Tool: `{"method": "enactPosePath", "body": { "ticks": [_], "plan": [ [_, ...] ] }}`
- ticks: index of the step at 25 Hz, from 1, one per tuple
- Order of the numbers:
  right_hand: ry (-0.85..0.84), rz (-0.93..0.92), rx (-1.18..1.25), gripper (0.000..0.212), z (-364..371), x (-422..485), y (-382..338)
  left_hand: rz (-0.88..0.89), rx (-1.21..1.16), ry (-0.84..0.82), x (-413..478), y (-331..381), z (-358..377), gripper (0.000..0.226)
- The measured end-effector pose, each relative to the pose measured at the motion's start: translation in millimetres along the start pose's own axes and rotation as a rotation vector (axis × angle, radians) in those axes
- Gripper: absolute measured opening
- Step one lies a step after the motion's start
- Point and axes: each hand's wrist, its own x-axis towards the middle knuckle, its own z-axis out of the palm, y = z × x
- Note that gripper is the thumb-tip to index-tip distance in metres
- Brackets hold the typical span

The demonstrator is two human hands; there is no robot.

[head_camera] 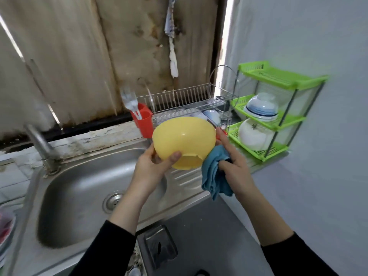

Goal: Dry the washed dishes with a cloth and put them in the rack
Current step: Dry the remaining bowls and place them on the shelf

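Nearest, at six o'clock of the view: a dark soap holder on the grey counter. At eight o'clock, the steel sink, its tap at nine.

Over the ribbed drainboard, left hand gripping the yellow bowl, thumb on the outer wall beside the foot ring, fingers hidden behind. Bowl upside-down and tilted: foot toward six, open mouth facing away toward twelve. Right hand at four o'clock of the bowl, bunching the blue cloth in curled fingers, forefinger stretched up along the bowl's right side. Cloth touching the wall near the foot.

By the look of it, outside under the wipe. Inside not reachable from here without turning the mouth round toward the cloth hand.

Farther, at twelve o'clock and just behind the bowl: the wire dish rack, pale dishes in its lower tier. A short reach straight ahead, likeliest for the left hand, the one carrying. Red cup of clear cutlery at eleven. Green shelf at two, bowls upside-down on its tiers.
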Motion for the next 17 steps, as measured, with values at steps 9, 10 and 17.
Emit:
{"method": "enactPosePath", "body": {
  "ticks": [9,10,17],
  "plan": [
    [0.107,-0.254,-0.593,0.092,-99.6,47.1,2.1,0.038,-0.078,-0.097,71.4,28.4,122.9,0.09],
    [0.119,-0.262,-0.608,0.092,-109.1,56.7,0.2,0.059,-0.07,-0.101,81.7,32.4,135.8,0.087],
    [0.144,-0.242,-0.717,0.095,-183.1,140.5,-42.6,0.28,0.213,-0.049,166.2,81.6,208.3,0.106]
  ]
}}
